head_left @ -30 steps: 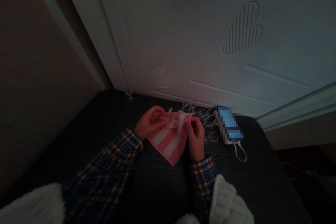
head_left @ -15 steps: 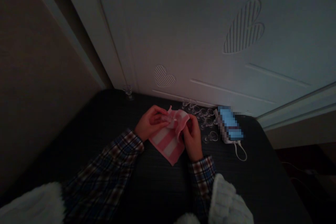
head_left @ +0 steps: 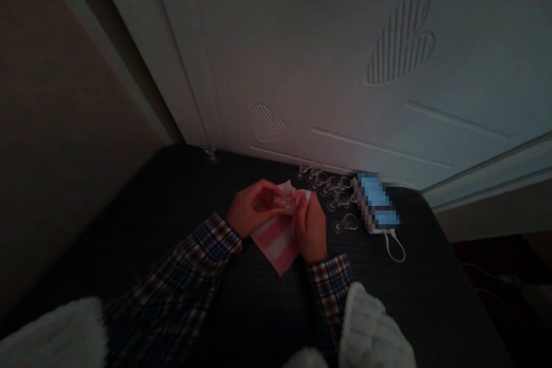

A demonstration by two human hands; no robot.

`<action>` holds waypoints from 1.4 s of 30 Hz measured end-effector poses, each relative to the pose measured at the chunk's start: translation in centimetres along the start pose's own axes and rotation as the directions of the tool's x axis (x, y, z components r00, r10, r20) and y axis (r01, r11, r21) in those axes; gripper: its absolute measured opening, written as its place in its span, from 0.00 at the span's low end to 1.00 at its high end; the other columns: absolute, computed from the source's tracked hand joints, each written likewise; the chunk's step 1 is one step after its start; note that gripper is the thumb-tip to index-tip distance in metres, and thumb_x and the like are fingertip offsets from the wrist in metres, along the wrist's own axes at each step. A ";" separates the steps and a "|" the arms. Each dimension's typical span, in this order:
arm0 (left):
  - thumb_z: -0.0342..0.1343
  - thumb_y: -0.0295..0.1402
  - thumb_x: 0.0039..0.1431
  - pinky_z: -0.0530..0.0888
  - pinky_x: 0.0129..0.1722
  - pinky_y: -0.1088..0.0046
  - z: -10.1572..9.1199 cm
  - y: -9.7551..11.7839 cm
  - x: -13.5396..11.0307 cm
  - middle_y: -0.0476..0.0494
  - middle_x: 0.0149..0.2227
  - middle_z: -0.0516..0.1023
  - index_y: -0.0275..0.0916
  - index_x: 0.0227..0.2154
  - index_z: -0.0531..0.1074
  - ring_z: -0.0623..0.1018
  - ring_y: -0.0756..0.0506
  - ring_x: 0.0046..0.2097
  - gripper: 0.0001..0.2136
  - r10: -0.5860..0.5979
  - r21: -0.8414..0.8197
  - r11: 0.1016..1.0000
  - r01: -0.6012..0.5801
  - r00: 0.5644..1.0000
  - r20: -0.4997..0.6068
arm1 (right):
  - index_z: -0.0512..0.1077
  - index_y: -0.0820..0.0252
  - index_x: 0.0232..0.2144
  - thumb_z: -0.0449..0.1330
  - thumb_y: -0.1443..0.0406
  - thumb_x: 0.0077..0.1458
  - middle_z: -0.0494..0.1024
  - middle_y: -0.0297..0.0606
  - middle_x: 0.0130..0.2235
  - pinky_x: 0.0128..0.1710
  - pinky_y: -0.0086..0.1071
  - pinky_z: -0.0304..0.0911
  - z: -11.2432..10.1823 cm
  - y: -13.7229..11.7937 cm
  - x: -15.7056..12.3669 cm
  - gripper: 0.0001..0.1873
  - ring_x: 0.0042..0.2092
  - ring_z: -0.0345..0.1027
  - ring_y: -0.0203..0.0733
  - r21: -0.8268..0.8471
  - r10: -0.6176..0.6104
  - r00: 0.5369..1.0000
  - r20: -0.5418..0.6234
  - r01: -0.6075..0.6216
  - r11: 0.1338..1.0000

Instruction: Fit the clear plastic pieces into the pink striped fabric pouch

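My left hand (head_left: pixel 255 207) is closed on a small clear glass cup (head_left: pixel 282 201), of which only part shows between the fingers. My right hand (head_left: pixel 311 230) pinches a pink and white striped cloth (head_left: pixel 276 241) and presses it against the cup's right end. The cloth hangs below both hands, its lower corner over the dark table. Just right of my right hand stand several clear stemmed little glasses (head_left: pixel 342 201). The cup's exact shape is partly hidden by fingers and cloth.
One more small glass (head_left: pixel 210 152) stands alone at the table's back left. A phone (head_left: pixel 379 201) with a white cable (head_left: pixel 394 247) is at the right. A white panel with carved hearts (head_left: pixel 269 123) rises behind the black table (head_left: pixel 259 310).
My right hand has closed in toward the left hand, bunching the cloth around the cup. The left hand has shifted slightly right. The glasses and phone stay in place.
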State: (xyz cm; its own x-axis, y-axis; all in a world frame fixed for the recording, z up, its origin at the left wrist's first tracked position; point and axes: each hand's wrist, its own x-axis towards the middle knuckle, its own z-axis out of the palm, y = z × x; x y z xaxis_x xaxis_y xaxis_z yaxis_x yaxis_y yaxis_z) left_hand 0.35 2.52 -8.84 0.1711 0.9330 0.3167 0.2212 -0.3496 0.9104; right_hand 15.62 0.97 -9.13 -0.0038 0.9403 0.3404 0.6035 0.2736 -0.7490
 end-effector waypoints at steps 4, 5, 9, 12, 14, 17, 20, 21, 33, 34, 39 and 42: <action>0.61 0.37 0.45 0.72 0.27 0.76 -0.3 0.5 -0.3 0.49 0.26 0.73 0.35 0.31 0.68 0.74 0.51 0.27 0.13 0.015 0.146 0.989 -0.027 0.997 0.082 | 0.62 0.59 0.32 0.39 0.63 0.61 0.68 0.35 0.29 0.30 0.28 0.53 -0.2 0.0 -0.1 0.14 0.30 0.63 0.35 -0.082 -0.025 1.000 -0.001 0.025 0.996; 0.60 0.37 0.46 0.71 0.25 0.77 -0.4 0.5 -0.3 0.49 0.25 0.73 0.35 0.30 0.68 0.73 0.51 0.25 0.12 0.004 0.152 0.988 -0.021 0.994 0.109 | 0.61 0.59 0.31 0.38 0.63 0.61 0.68 0.35 0.28 0.29 0.28 0.53 -0.3 0.0 -0.1 0.14 0.29 0.62 0.35 -0.100 -0.029 1.000 0.000 0.029 0.995; 0.57 0.38 0.49 0.69 0.21 0.80 -0.3 0.4 -0.5 0.50 0.23 0.72 0.35 0.28 0.66 0.72 0.53 0.21 0.11 -0.027 0.135 0.991 0.005 0.986 0.164 | 0.61 0.59 0.29 0.39 0.62 0.61 0.68 0.34 0.26 0.28 0.27 0.51 -0.6 0.0 -0.2 0.15 0.28 0.62 0.34 -0.166 -0.059 0.998 0.012 0.061 0.984; 0.56 0.39 0.50 0.69 0.23 0.79 -0.2 0.4 -0.6 0.50 0.24 0.72 0.35 0.30 0.67 0.72 0.53 0.22 0.11 0.005 0.167 0.986 -0.031 0.987 0.158 | 0.62 0.59 0.28 0.40 0.61 0.60 0.67 0.33 0.26 0.27 0.27 0.50 -0.8 0.1 -0.2 0.15 0.27 0.61 0.34 -0.193 -0.086 0.996 0.011 0.087 0.977; 0.57 0.39 0.50 0.70 0.26 0.78 0.0 0.3 -0.7 0.50 0.26 0.73 0.36 0.32 0.68 0.72 0.53 0.24 0.12 0.063 0.239 0.967 -0.089 0.991 0.117 | 0.62 0.59 0.28 0.40 0.61 0.60 0.67 0.33 0.26 0.27 0.27 0.50 -0.9 0.3 -0.1 0.15 0.27 0.61 0.34 -0.187 -0.081 0.997 -0.010 0.078 0.979; 0.60 0.41 0.45 0.70 0.30 0.76 0.4 0.1 -0.9 0.49 0.31 0.74 0.39 0.37 0.67 0.73 0.51 0.28 0.18 0.154 0.336 0.925 -0.176 0.984 0.091 | 0.63 0.59 0.29 0.39 0.62 0.60 0.69 0.34 0.26 0.27 0.27 0.51 -0.9 0.5 0.1 0.15 0.27 0.62 0.34 -0.142 -0.055 0.997 -0.048 0.048 0.989; 0.59 0.42 0.46 0.70 0.34 0.74 0.7 -0.4 -1.1 0.47 0.36 0.75 0.40 0.40 0.67 0.74 0.48 0.33 0.18 0.219 0.389 0.886 -0.253 0.967 0.131 | 0.64 0.59 0.29 0.39 0.62 0.61 0.70 0.34 0.26 0.28 0.27 0.52 -0.9 0.6 0.3 0.17 0.27 0.62 0.34 -0.091 -0.031 0.997 -0.069 0.025 0.996; 0.58 0.41 0.48 0.70 0.34 0.74 0.7 -0.6 -1.1 0.47 0.37 0.75 0.40 0.39 0.67 0.75 0.48 0.34 0.16 0.233 0.405 0.873 -0.271 0.962 0.142 | 0.64 0.59 0.29 0.38 0.62 0.61 0.70 0.34 0.26 0.28 0.27 0.52 -0.8 0.5 0.3 0.17 0.27 0.63 0.34 -0.084 -0.026 0.997 -0.070 0.020 0.996; 0.50 0.39 0.54 0.62 0.24 0.77 0.0 0.1 -1.2 0.52 0.20 0.68 0.37 0.27 0.67 0.68 0.52 0.22 0.10 0.216 0.466 0.839 -0.282 0.958 0.190 | 0.63 0.59 0.27 0.40 0.62 0.60 0.68 0.33 0.24 0.26 0.27 0.50 -0.8 0.2 -0.1 0.16 0.25 0.60 0.33 -0.112 -0.080 0.997 0.010 0.081 0.990; 0.51 0.40 0.53 0.63 0.24 0.77 0.0 0.1 -1.2 0.51 0.22 0.69 0.37 0.28 0.67 0.69 0.52 0.23 0.10 0.216 0.446 0.851 -0.279 0.958 0.188 | 0.63 0.59 0.27 0.40 0.62 0.60 0.67 0.33 0.24 0.26 0.27 0.50 -0.8 0.2 0.0 0.16 0.25 0.60 0.33 -0.117 -0.079 0.997 -0.007 0.078 0.990; 0.60 0.43 0.45 0.66 0.24 0.78 0.5 0.1 -1.2 0.52 0.27 0.71 0.40 0.39 0.64 0.70 0.52 0.24 0.20 0.139 0.340 0.921 -0.189 0.976 0.166 | 0.63 0.59 0.26 0.39 0.62 0.60 0.68 0.33 0.23 0.25 0.27 0.49 -0.7 0.4 0.2 0.17 0.24 0.60 0.33 -0.116 -0.058 0.997 -0.052 0.052 0.992; 0.57 0.38 0.49 0.67 0.26 0.77 0.8 0.0 -1.3 0.51 0.29 0.72 0.41 0.39 0.65 0.71 0.52 0.24 0.15 0.151 0.404 0.892 -0.203 0.976 0.156 | 0.64 0.59 0.27 0.39 0.61 0.60 0.68 0.33 0.23 0.25 0.28 0.48 -0.6 0.7 0.3 0.18 0.24 0.60 0.34 -0.134 -0.031 0.998 -0.051 0.024 0.991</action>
State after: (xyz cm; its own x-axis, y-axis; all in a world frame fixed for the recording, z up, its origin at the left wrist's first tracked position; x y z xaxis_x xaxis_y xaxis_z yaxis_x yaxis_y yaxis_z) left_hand 0.84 1.22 -9.48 0.3504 0.8443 0.4054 0.5505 -0.5358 0.6402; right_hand 16.51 1.27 -9.18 0.0183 0.9197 0.3921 0.7050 0.2663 -0.6573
